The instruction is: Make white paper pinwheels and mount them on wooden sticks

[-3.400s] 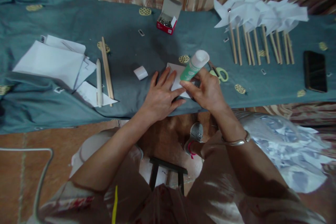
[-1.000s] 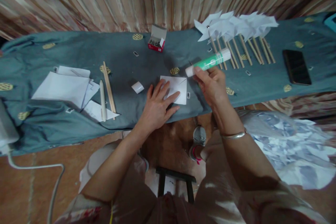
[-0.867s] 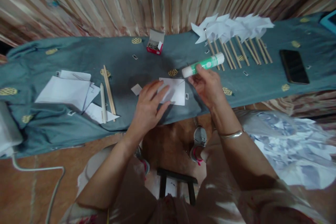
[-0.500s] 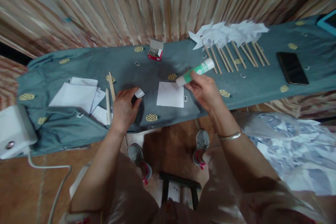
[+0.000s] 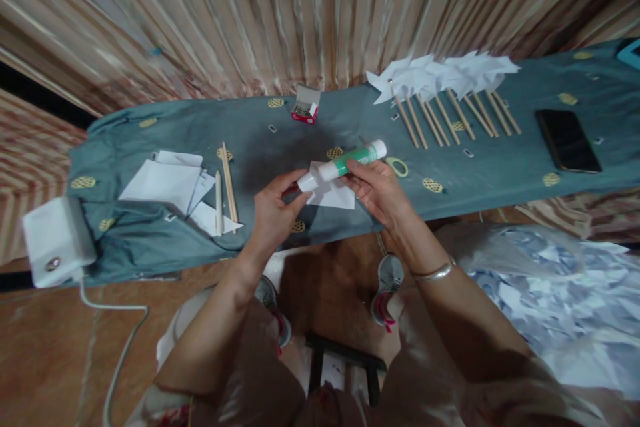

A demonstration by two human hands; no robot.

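Note:
My right hand (image 5: pixel 375 190) is closed round a green and white glue stick (image 5: pixel 346 162), tilted up to the right over the cloth. Between the thumb and fingers of my left hand (image 5: pixel 277 208) is the white glue stick cap (image 5: pixel 307 181), at the lower left end of the stick; whether it is seated on the tube I cannot tell. Under both lies a square white sheet of paper (image 5: pixel 336 196), partly covered by the stick and fingers. Green-yellow scissors handles (image 5: pixel 397 167) show just beyond my right hand.
White paper pinwheels (image 5: pixel 425 78) on wooden sticks lie at the back right, near a black phone (image 5: pixel 569 141). A red box of small metal pins (image 5: pixel 305 108) stands behind. Paper sheets (image 5: pixel 159 185), wooden sticks (image 5: pixel 229 180) and a white pen-like tool (image 5: pixel 219 203) lie left.
My left hand has moved right with the cap, meeting the end of the glue stick. My right hand has brought the stick slightly left and down, over the paper. The view has shifted a little.

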